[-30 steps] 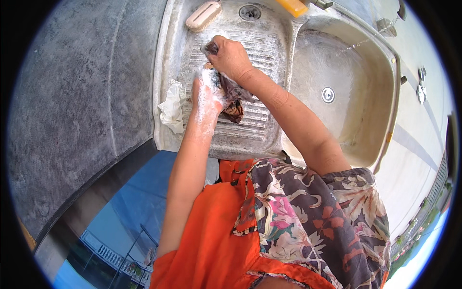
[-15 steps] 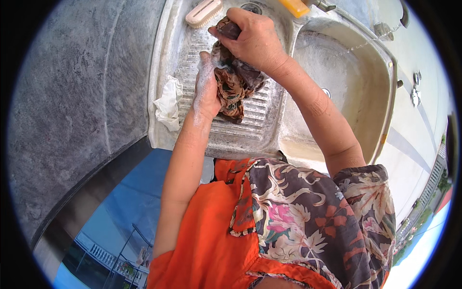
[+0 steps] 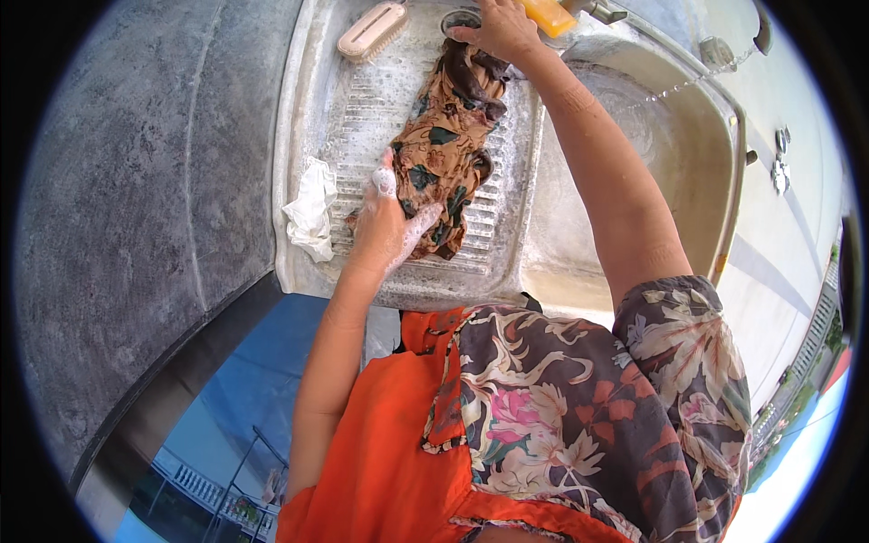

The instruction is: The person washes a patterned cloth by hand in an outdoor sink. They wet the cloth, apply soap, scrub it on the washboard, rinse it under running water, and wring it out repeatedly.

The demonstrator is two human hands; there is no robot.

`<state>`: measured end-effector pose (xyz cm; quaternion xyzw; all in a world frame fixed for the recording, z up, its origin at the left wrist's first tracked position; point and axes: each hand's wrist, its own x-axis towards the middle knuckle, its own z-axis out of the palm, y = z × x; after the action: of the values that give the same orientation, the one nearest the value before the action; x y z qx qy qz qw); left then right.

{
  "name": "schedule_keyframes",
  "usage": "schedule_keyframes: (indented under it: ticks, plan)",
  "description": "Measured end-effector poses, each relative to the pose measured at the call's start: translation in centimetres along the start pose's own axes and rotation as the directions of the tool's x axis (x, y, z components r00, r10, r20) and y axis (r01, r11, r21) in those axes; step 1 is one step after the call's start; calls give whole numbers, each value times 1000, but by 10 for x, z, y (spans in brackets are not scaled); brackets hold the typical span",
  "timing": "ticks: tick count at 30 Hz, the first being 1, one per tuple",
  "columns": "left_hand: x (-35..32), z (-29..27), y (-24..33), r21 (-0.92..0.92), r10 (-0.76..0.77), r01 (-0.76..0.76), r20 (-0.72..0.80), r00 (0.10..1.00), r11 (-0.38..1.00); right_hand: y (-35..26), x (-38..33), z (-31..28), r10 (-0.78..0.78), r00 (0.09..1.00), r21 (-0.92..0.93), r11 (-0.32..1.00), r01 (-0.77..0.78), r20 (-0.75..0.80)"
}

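A wet brown garment (image 3: 444, 136) with dark green patches and a dark trim lies stretched along the ribbed washboard (image 3: 362, 118) of the sink. My left hand (image 3: 389, 226), covered in suds, rests against the near left part of this garment with thumb and fingers apart. Past the garment's far end, my right hand (image 3: 509, 32) is beside the drain, its thumb held away from the fingers and nothing visible in it. The upper edge cuts off some of its fingertips. Just right of that hand is a yellow-orange block (image 3: 549, 15).
A pale scrubbing brush (image 3: 373, 32) sits at the far left of the sink. Near the left rim lies a crumpled white cloth (image 3: 312, 210). On the right is a deeper basin (image 3: 615, 172), with a thin stream of water falling from a tap (image 3: 761, 32).
The bunched garment is now spread out lengthwise on the ribs. My right hand has let go of it and moved away toward the block; my left has opened and shifted slightly nearer.
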<state>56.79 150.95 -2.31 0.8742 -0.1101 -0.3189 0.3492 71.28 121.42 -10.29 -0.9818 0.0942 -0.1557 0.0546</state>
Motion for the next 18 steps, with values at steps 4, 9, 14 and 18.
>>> schedule_keyframes:
  ticks: [4,9,14,18]
  plan:
    - [23,18,-13,610,279,-183,-66,958,771,-25,-70,19,178,964,60,979,-193,199]
    - [52,32,12,497,-27,-121,281,959,859,-90,-164,-71,-202,953,617,787,21,225]
    - [69,68,-14,313,226,-234,59,972,921,-74,-131,-27,-261,965,433,866,250,-34]
    - [68,73,-12,613,474,-377,6,881,694,-44,-41,24,158,987,252,954,-160,30]
